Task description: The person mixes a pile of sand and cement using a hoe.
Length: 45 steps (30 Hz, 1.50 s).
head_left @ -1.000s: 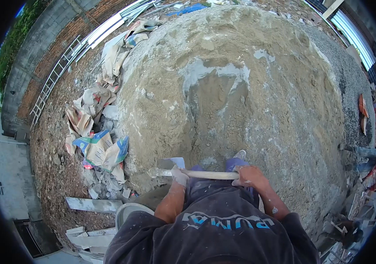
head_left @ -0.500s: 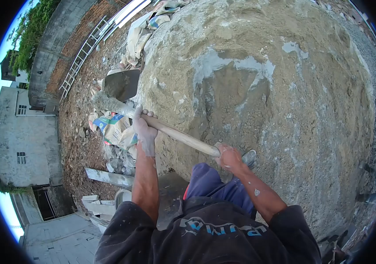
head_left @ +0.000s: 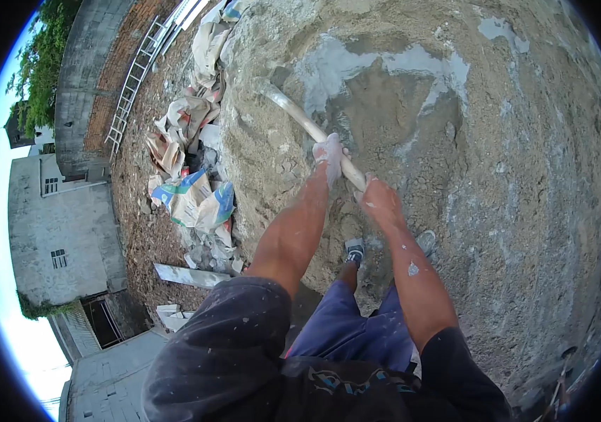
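Note:
Both hands are closed around the pale wooden handle of a hoe (head_left: 299, 116). My left hand (head_left: 329, 156), coated in grey powder, grips the shaft about midway. Closer to my body, my right hand (head_left: 379, 198) is wrapped around the handle's near end. From my hands the handle slants up and left to the mound of sand (head_left: 526, 183). The hoe's blade is hidden at the sand's surface. Grey cement (head_left: 427, 62) lies in a band around a damp hollow in the mound, right of the hoe's far end.
Torn bags (head_left: 198, 200) and rubble line the mound's left edge. A board (head_left: 191, 275) lies below them. A ladder (head_left: 134, 81) leans by the brick and block wall (head_left: 79, 105). My shoes (head_left: 355, 251) stand on the sand.
The hoe has swung from the left side over onto the sand, and its blade has gone out of sight. Both hands moved with it, the left one rightward and up, the right one up.

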Available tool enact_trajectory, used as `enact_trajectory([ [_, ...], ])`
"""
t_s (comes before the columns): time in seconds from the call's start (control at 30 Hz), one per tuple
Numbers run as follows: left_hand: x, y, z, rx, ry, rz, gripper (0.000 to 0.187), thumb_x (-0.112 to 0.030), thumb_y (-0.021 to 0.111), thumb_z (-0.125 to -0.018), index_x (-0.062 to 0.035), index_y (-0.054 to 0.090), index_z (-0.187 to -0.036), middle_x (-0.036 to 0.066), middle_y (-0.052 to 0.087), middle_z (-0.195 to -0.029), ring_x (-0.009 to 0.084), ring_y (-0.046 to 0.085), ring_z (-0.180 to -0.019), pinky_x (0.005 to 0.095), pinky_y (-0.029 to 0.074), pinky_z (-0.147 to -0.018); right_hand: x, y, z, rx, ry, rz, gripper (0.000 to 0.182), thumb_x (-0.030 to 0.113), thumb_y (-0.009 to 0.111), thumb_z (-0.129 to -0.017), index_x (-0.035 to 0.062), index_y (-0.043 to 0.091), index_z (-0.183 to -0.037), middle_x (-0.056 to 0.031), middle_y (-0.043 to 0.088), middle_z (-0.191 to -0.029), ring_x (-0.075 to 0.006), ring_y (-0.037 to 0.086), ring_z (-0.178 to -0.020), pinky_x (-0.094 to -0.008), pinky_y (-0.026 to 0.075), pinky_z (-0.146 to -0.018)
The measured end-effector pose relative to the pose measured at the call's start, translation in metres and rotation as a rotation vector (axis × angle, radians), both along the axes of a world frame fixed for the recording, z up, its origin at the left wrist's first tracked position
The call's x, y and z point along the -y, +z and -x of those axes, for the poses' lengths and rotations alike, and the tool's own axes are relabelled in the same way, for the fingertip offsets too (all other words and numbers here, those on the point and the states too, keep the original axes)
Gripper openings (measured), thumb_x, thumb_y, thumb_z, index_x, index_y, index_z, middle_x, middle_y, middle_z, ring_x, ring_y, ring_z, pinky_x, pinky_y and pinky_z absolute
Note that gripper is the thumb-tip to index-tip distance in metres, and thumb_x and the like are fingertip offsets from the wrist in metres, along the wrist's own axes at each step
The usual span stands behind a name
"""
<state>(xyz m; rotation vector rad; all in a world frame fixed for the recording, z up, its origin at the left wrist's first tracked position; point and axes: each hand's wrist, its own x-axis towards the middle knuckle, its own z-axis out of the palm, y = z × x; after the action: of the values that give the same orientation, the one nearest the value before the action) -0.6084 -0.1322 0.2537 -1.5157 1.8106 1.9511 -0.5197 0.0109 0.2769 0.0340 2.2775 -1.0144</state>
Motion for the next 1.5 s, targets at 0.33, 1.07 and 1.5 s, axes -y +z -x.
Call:
enact_trajectory([
  [0.33, -0.038, -0.161, -0.069, 0.208, -0.081, -0.459, 0.014, -0.016, 0.063, -0.088, -0.0058, 0.054, -0.084, 0.006, 0.055, -0.066, 0.019, 0.056, -0.053, 0.0365, 0.05, -0.049, -0.042, -0.097, -0.113, 0.187, -0.067, -0.272, 0.045, 0.031, 0.064, -0.083, 0.0015, 0.054, -0.116, -0.0204, 0.066, -0.1, -0.0341, 0.065, -0.098, -0.044, 0.051, -0.086],
  [1.07, 0.032, 0.026, -0.09, -0.232, -0.034, -0.307, 0.015, -0.022, 0.061, -0.089, -0.0119, 0.051, -0.084, 0.0, 0.05, -0.07, 0.0155, 0.05, -0.062, 0.0343, 0.046, -0.06, 0.026, -0.095, -0.124, -0.331, -0.111, 0.089, 0.046, 0.024, 0.073, -0.071, 0.0138, 0.06, -0.115, -0.0114, 0.063, -0.113, -0.0303, 0.062, -0.103, -0.0404, 0.051, -0.085],
  [1.5, -0.049, -0.118, -0.132, 0.059, 0.449, -0.562, 0.027, -0.024, 0.055, -0.087, -0.0181, 0.041, -0.066, -0.006, 0.04, -0.057, 0.0099, 0.043, -0.049, 0.0321, 0.043, -0.053, -0.106, -0.108, -0.101, -0.381, 0.147, -0.308, 0.022, 0.019, 0.049, -0.089, 0.0158, 0.064, -0.104, -0.0066, 0.063, -0.102, -0.0273, 0.061, -0.098, -0.0404, 0.05, -0.082],
])
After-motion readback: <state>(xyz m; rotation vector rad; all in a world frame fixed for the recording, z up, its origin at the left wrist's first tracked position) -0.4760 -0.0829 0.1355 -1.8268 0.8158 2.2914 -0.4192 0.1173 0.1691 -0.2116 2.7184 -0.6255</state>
